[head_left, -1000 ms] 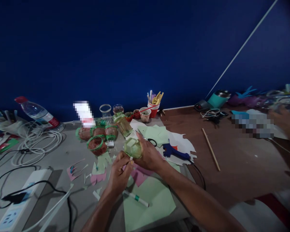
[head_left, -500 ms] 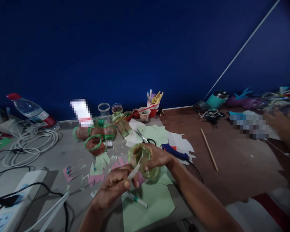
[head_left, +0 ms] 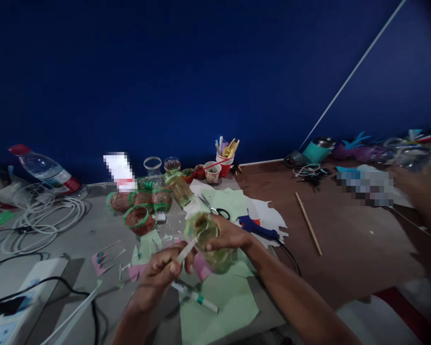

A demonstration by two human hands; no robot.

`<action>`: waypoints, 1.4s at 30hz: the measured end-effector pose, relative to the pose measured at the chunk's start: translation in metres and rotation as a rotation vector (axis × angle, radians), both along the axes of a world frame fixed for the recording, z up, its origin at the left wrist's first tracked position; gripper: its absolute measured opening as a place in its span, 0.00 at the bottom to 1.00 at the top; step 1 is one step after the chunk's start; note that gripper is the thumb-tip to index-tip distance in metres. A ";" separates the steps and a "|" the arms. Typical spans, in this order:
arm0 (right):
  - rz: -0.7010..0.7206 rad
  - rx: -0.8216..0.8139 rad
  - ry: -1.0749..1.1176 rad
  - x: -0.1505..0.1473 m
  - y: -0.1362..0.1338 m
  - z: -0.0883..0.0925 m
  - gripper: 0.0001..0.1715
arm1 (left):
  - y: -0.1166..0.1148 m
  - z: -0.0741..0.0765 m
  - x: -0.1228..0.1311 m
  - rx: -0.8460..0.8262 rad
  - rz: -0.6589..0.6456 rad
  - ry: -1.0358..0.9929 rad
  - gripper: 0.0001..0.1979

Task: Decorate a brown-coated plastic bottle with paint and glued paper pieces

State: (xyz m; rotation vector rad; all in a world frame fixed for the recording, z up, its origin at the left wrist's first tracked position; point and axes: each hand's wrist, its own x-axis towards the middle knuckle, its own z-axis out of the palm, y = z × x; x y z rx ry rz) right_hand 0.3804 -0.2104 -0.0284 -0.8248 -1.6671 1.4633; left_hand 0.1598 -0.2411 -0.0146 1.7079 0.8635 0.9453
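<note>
My right hand (head_left: pixel 230 233) is wrapped round a cut, see-through plastic bottle piece (head_left: pixel 221 258) with a greenish tint and brown patches at its open end, which faces left. My left hand (head_left: pixel 165 269) pinches a thin white stick (head_left: pixel 187 251); its tip is at the bottle piece's mouth, and whether it touches is unclear. Below them, a white marker with a green band (head_left: pixel 201 300) lies on a light green paper sheet (head_left: pixel 224 316). Pink paper (head_left: pixel 203 266) shows between my hands. Black-handled scissors (head_left: pixel 215 208) and a blue glue gun (head_left: pixel 260 228) lie just beyond.
Brown-coated bottle pieces with green rims (head_left: pixel 140 220) stand at left, near paper scraps (head_left: pixel 143 249). A power strip (head_left: pixel 25 297) and coiled white cable (head_left: pixel 45 225) lie far left. Right are a wooden stick (head_left: pixel 309 224) and another person's hand (head_left: pixel 414 187). Cups (head_left: pixel 213 173) stand at the back.
My left hand and the white stick have shifted slightly left and down-left, showing more of the marker. The bottle piece has tilted slightly in my right hand. The whole view has shifted a little.
</note>
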 end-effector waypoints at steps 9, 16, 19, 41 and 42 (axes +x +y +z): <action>-0.564 0.355 -0.591 0.006 0.006 -0.005 0.44 | 0.025 -0.024 -0.002 0.382 0.217 0.470 0.16; -0.621 0.493 -0.671 0.009 0.007 -0.009 0.44 | 0.028 -0.031 -0.007 0.289 0.490 0.536 0.26; -0.634 0.526 -0.707 0.011 0.006 -0.006 0.43 | 0.025 -0.025 -0.003 0.330 0.506 0.431 0.24; -0.267 0.432 -0.177 0.014 0.005 -0.006 0.59 | 0.017 -0.024 0.017 0.027 0.303 0.330 0.14; -0.326 0.439 -0.074 0.013 0.004 -0.005 0.55 | 0.017 -0.025 0.017 0.022 0.325 0.324 0.13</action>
